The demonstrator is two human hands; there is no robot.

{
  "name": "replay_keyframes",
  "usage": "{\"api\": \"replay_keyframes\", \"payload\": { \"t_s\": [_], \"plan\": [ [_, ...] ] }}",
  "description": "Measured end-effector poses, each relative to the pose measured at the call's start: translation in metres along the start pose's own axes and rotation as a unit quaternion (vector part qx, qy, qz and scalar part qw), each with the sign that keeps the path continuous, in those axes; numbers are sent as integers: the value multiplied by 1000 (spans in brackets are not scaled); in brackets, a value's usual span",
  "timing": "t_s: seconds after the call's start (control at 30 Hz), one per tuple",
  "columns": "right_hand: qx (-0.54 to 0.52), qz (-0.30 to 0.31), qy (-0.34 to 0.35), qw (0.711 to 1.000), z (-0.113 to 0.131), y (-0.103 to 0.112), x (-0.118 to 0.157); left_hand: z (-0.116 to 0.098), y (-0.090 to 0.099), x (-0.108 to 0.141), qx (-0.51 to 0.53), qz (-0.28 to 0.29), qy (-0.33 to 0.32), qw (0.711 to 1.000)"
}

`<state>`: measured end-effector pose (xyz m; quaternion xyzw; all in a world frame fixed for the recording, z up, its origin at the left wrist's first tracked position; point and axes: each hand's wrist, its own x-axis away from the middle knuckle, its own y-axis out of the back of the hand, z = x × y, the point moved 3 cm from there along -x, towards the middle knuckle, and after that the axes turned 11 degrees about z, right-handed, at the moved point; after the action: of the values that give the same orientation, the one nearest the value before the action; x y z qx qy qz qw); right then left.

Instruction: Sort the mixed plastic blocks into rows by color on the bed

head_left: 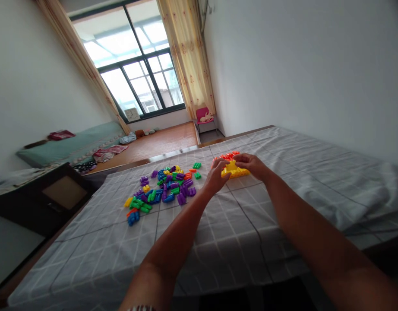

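A yellow block assembly (237, 172) lies on the grey checked cloth (218, 229), with orange-red blocks (229, 155) just behind it. My left hand (216, 176) is at the left end of the yellow assembly, its fingers curved and apart, with the thumb toward the yellow blocks. On the other side, my right hand (251, 164) has its fingers pressed together at the upper right of the yellow blocks; what they hold, if anything, is too small to make out. Left of my hands, loose purple, green, blue, yellow and orange blocks (175, 185) lie in a spread pile.
A dark cabinet (56, 196) stands at the left. Beyond the cloth's far edge are a wooden platform (163, 140) with fabric items and a pink chair (202, 115) with a soft toy. A white wall (299, 69) runs along the right.
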<state>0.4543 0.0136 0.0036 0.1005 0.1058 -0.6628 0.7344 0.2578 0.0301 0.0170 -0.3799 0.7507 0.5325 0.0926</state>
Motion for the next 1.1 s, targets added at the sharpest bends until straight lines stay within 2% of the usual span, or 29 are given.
{"api": "replay_keyframes", "payload": {
  "t_s": [0.1,0.17,0.3,0.43,0.63,0.8,0.97,1.1],
  "plan": [
    [-33,-140,-42,989,-5,35,2,15,3,11,-9,-28,27,999],
    [-31,-201,-75,976,-9,53,5,27,7,19,-14,-41,61,997],
    [21,-243,-120,962,-18,69,6,44,13,29,-27,-40,115,992],
    [122,-277,-120,946,-30,72,3,51,15,32,-40,-21,158,986],
    [270,-246,-106,925,-40,76,-2,60,11,36,-58,16,196,979],
    [380,-219,-153,886,-40,79,0,66,6,39,-42,62,220,973],
    [423,-166,-172,874,-43,77,-2,64,5,38,-27,94,240,966],
    [447,-168,-165,863,-43,69,-3,60,5,38,-30,106,242,964]
  ]
}}
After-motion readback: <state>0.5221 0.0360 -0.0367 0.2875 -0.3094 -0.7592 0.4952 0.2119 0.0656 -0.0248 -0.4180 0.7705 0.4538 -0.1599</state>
